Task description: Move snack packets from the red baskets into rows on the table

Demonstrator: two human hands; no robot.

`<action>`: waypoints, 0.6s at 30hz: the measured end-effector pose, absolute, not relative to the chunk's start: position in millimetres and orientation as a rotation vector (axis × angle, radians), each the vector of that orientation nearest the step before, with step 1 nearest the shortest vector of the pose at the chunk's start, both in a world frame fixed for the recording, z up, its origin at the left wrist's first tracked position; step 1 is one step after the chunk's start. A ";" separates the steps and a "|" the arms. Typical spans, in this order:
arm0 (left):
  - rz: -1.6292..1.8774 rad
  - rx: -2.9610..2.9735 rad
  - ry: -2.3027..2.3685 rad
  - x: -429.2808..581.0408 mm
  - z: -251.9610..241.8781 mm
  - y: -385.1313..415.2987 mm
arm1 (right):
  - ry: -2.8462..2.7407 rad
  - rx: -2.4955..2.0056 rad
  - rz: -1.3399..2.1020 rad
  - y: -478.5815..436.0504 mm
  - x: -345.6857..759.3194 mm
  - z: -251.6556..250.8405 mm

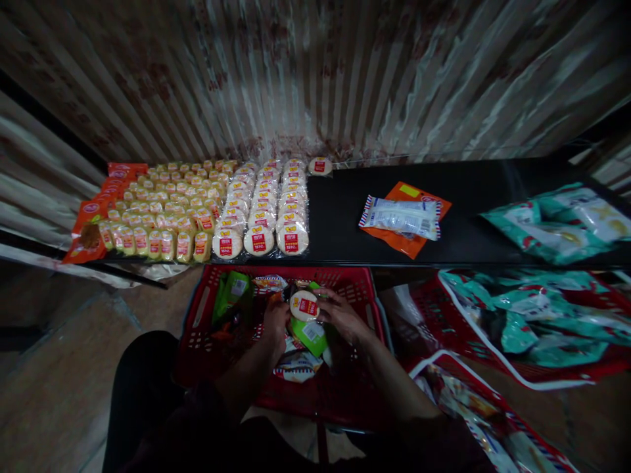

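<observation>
A round wrapped rice cracker (302, 305) with a red and yellow label is in front of me, above the red basket (194, 315). My right hand (345, 316) grips it by its right edge, fingers over the top. At its left side is my left hand (277, 323), fingers curled and partly hidden; an orange bit shows by its fingertips, and I cannot make out what it holds. Below my hands, green packets (311, 336) and white striped packets (298, 366) lie in the basket. On the black shelf (340, 230) stand three rows of the same rice crackers (259, 240).
Several rows of small yellow packets (183, 246) and an orange bag (91, 217) fill the shelf's left. An orange packet (408, 247) under a white packet (401, 215) lies mid-right, teal bags (562, 223) farther right. Two more filled baskets stand at right, one white-rimmed (486, 338).
</observation>
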State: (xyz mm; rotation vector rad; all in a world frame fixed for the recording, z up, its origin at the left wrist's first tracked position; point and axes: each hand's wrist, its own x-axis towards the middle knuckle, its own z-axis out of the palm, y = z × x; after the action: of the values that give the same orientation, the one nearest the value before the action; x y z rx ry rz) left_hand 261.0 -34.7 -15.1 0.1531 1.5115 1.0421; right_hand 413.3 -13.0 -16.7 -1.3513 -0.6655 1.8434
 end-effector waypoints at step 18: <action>1.150 0.356 1.400 263.4 8.4 -33.2 | -1.014 -1.112 2.009 -13.9 422.2 -0.6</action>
State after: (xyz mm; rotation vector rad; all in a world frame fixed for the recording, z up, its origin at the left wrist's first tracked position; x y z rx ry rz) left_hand 263.4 -33.2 8.4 0.3563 1.4004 1.1503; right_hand 422.2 -13.9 -0.6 -1.1118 -1.0137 2.0089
